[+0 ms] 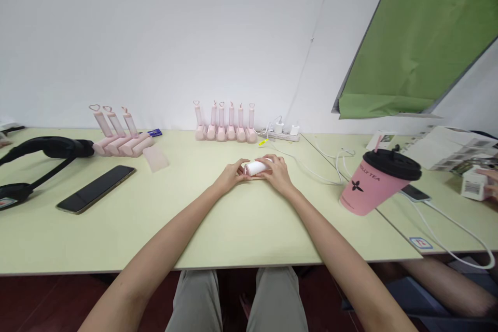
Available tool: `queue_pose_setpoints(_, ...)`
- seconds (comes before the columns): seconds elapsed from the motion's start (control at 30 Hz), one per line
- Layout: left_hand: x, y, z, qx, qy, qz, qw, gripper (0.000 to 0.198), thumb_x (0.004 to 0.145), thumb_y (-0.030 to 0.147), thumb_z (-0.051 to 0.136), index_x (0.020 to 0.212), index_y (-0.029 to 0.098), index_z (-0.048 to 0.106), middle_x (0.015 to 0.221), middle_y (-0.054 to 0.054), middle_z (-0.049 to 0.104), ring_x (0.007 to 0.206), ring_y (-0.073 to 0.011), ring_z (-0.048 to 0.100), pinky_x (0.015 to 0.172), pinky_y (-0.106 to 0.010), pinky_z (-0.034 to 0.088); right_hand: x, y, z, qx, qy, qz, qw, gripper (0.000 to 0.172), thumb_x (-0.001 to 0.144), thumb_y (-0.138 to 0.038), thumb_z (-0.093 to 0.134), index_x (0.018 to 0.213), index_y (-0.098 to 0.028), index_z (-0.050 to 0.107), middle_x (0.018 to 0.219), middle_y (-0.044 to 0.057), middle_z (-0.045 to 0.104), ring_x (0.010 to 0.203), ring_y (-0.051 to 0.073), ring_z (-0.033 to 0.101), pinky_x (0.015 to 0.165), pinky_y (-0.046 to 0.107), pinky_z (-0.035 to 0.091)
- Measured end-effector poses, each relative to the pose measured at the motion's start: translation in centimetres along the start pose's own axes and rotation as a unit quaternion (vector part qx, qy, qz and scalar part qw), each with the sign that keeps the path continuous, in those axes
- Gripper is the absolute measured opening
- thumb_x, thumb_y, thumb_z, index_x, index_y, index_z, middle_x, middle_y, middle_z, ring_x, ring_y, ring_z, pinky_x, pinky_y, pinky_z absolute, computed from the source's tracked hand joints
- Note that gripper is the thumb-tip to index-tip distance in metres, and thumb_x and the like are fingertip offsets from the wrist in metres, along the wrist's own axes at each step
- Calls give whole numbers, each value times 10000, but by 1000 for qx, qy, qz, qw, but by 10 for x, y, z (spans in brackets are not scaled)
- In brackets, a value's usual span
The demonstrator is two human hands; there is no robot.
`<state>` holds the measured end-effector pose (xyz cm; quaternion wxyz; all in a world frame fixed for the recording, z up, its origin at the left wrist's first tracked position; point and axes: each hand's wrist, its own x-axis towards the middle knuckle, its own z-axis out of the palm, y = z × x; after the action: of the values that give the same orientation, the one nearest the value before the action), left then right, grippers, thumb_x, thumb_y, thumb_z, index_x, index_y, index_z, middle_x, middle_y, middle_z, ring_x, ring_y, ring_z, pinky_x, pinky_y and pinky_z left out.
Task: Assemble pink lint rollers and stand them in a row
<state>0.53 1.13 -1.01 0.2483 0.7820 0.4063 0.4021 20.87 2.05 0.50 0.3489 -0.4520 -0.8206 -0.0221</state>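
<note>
Between my two hands, a white cylinder (257, 167) with a pinkish end lies on its side just over the table. The fingers of my left hand (230, 176) are closed on its left, pinkish end. My right hand (278, 174) wraps over its right part, with the fingertips on top and the thumb below, hiding that end. Beyond my hands, by the wall, stands a row of several pink devices (231, 133) with upright clear tubes. Another group of pink devices (122, 145) with tilted tubes sits to the left, beside a pale pink sheet (155, 158).
A black phone (96, 189) and a black headset (50, 148) lie at left. At right are a pink cup (373, 184) with a black lid, white cables, a power strip (283, 136), another phone (415, 193) and white boxes. Another person's hand (490, 179) touches a small box at far right.
</note>
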Motion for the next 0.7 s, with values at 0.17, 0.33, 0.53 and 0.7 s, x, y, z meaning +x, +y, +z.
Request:
queue_pose_setpoints(0.17, -1, 3, -3, 13, -10, 2, 1000, 482, 710, 373, 585, 1155, 211, 501, 818, -2, 608, 718, -126, 565, 738, -258, 445, 0, 1, 0, 37, -3, 18, 999, 487, 631, -420, 672, 1098, -326, 570, 1096, 40, 526, 940, 259, 420, 822, 408, 357)
queue_pose_setpoints(0.33, -2, 2, -8, -13, 2, -32, 999, 477, 702, 380, 580, 1127, 169, 528, 780, -13, 601, 685, -129, 564, 676, -250, 459, 2, 8, 3, 141, 5, 66, 988, 644, 582, -418, 693, 1177, -275, 490, 1129, 44, 536, 1022, 260, 425, 863, 413, 361)
queue_pose_setpoints(0.53, -3, 7, -11, -101, 27, -51, 993, 517, 708, 385, 570, 1165, 155, 491, 828, -24, 593, 669, -121, 562, 654, -271, 498, 5, 8, 9, 336, 24, 70, 939, 559, 716, -353, 547, 1243, -224, 410, 1232, 60, 485, 1025, 191, 499, 820, 314, 422)
queue_pose_setpoints(0.7, -1, 8, -9, -163, 13, -53, 985, 504, 736, 376, 539, 1162, 117, 464, 929, -66, 574, 741, -141, 572, 673, -301, 514, 7, -1, 6, 343, 72, 70, 934, 537, 741, -411, 512, 1235, -222, 420, 1262, 68, 455, 1095, 210, 452, 817, 302, 428)
